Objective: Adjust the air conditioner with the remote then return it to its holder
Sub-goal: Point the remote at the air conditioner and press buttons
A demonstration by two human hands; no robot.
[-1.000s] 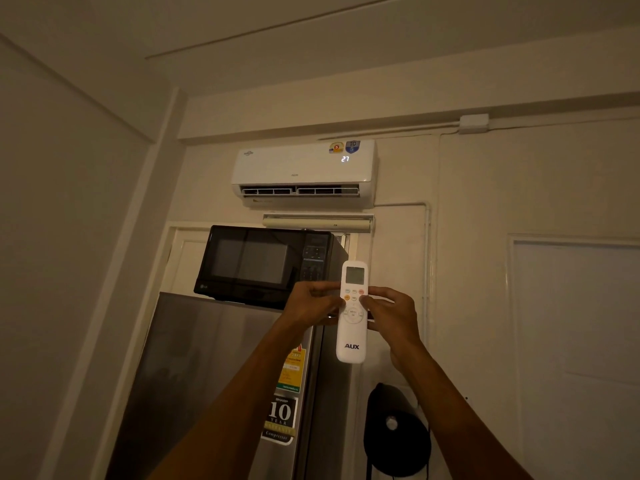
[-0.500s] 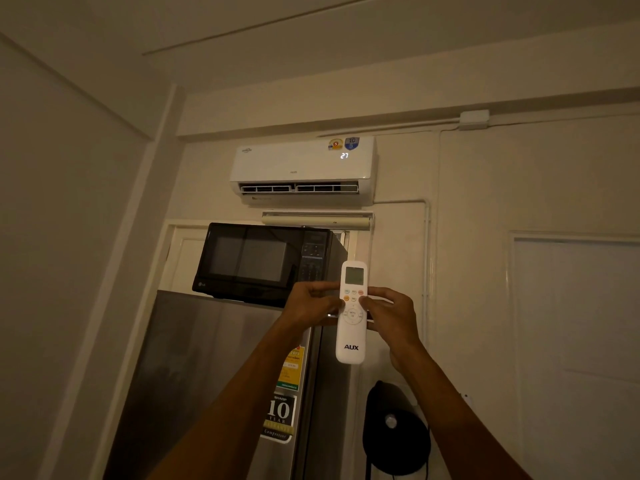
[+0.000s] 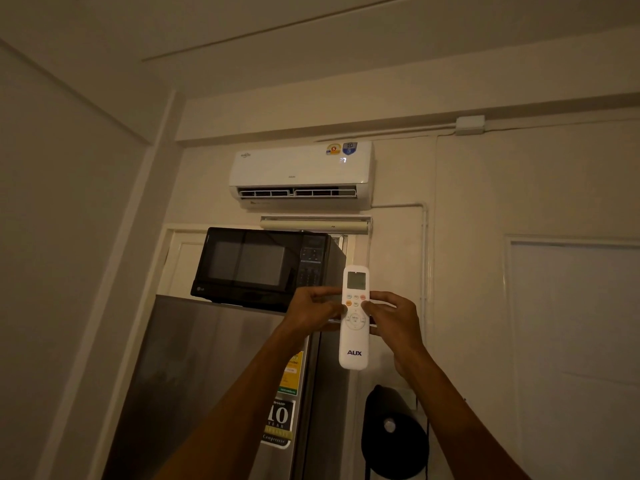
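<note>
While both hands' grip clamps the remote upright, AC display digits blur, fingers behind hidden.

Fridge cut off below, air conditioner display digits blurred

Bare wall lies open right of the microwave, as far as the vertical pipe. Above the microwave, a roller blind and the air conditioner crowd the wall. Below it stands the refrigerator, with a black round object beside.
</note>
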